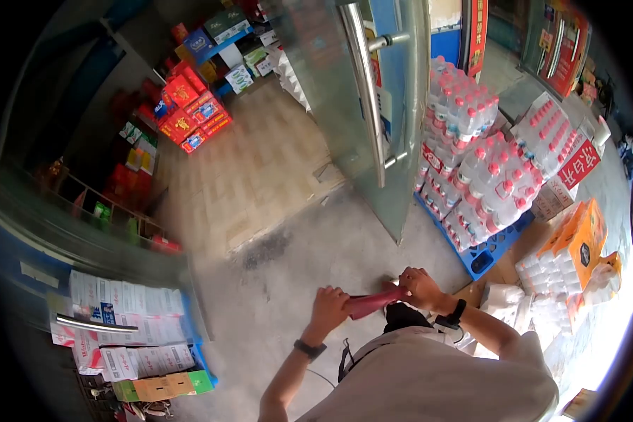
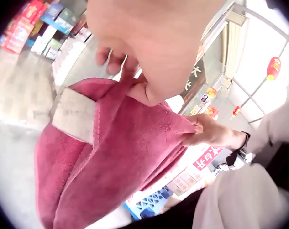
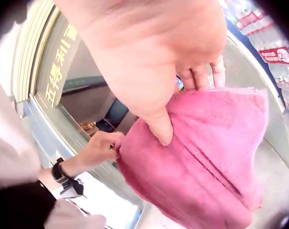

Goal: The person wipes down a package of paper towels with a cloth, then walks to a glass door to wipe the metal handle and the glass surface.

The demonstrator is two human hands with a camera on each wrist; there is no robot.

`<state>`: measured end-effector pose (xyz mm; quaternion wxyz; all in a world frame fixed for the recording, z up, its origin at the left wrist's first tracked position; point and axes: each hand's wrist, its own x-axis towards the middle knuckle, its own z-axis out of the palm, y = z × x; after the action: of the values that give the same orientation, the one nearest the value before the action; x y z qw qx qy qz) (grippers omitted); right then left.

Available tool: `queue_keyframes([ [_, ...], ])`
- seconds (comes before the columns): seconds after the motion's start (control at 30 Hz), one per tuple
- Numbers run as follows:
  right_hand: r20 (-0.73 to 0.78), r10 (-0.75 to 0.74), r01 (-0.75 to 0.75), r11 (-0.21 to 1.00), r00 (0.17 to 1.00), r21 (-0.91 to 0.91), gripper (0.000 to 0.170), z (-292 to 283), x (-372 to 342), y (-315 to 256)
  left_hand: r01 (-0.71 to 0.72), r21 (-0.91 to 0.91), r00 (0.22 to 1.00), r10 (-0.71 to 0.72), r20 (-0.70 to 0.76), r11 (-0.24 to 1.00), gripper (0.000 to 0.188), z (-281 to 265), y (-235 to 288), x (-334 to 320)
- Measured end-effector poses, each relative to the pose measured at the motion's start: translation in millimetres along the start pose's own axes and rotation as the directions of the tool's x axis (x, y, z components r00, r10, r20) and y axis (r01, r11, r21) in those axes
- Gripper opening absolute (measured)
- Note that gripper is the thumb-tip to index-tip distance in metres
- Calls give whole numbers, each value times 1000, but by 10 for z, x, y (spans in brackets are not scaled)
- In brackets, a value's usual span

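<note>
A dark pink cloth [image 1: 373,302] is stretched between both hands in front of the body. My left hand [image 1: 328,309] pinches one end of it; in the left wrist view thumb and fingers close on its upper edge, beside a pale label [image 2: 75,116] on the fabric. At the other end, my right hand [image 1: 422,288] grips the cloth, its thumb pressed on the near face in the right wrist view. Folds of the cloth [image 3: 201,157] hang below the hands in both wrist views. Each wrist wears a dark band.
A glass door [image 1: 362,105] with a metal handle stands ahead. Shrink-wrapped bottles [image 1: 478,176] are stacked on a blue pallet [image 1: 482,260] to the right, near orange-wrapped packs [image 1: 573,243]. White cartons [image 1: 130,316] sit at left behind another handle. Red boxes [image 1: 193,109] stand inside the shop.
</note>
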<state>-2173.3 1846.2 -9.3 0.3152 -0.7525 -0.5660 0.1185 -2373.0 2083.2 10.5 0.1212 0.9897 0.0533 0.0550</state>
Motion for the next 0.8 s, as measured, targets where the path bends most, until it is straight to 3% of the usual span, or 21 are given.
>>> queue_keyframes([
  [0.07, -39, 1, 0, 1000, 999, 9, 24, -312, 335, 77, -17, 20, 973, 21, -229, 1000, 6, -391, -134, 620],
  [0.13, -301, 127, -162, 982, 945, -94, 26, -696, 739, -35, -37, -90, 903, -5, -430, 995, 14, -729, -245, 1219],
  [0.2, -555, 10, -141, 971, 832, -193, 28, -1091, 1132, -81, 0, -281, 824, -160, -544, 960, 24, -1138, -218, 1737],
  [0.27, -719, 14, -83, 995, 695, -61, 31, -1552, 1500, -286, -114, -351, 680, -185, -709, 929, 29, -1636, -141, 2234],
  [0.33, -838, 46, -48, 999, 543, 23, 34, -1961, 1818, -547, -273, -149, 468, -4, -884, 950, 29, -2059, -141, 2728],
  [0.4, -921, -5, 44, 999, 389, 14, 31, -2257, 2126, -664, -329, -133, 334, -17, -943, 935, 31, -2419, -83, 3125],
  [0.47, -962, -93, 148, 987, 256, -56, 28, -2483, 2414, -720, -407, -315, 334, -182, -925, 857, 24, -2771, 76, 3429],
  [0.5, -966, -102, 128, 989, 238, -73, 28, -2598, 2558, -766, -434, -317, 338, -174, -925, 843, 24, -2875, 55, 3647],
  [0.57, -984, -146, 262, 958, 106, -114, 29, -2747, 2814, -847, -761, -289, 281, -107, -954, 582, 26, -3033, -5, 4033],
  [0.6, -984, -153, 234, 964, 90, -128, 29, -2777, 2936, -842, -778, -297, 290, -102, -952, 554, 26, -3079, 48, 4128],
  [0.67, -981, -187, 268, 949, 50, -168, 32, -2859, 3170, -843, -849, -507, 491, -134, -861, 149, 39, -3129, 254, 4310],
  [0.7, -989, -133, 244, 963, 61, -114, 34, -2840, 3279, -857, -838, -542, 540, -56, -840, 64, 47, -3066, 269, 4407],
  [0.73, -988, -148, 228, 964, 47, -133, 36, -2814, 3400, -837, -792, -609, 608, -39, -793, 42, 41, -2963, 244, 4486],
  [0.8, -970, -243, 64, 969, 30, -240, 36, -2691, 3589, -677, -743, -669, 669, 15, -743, 6, 44, -2738, 175, 4560],
])
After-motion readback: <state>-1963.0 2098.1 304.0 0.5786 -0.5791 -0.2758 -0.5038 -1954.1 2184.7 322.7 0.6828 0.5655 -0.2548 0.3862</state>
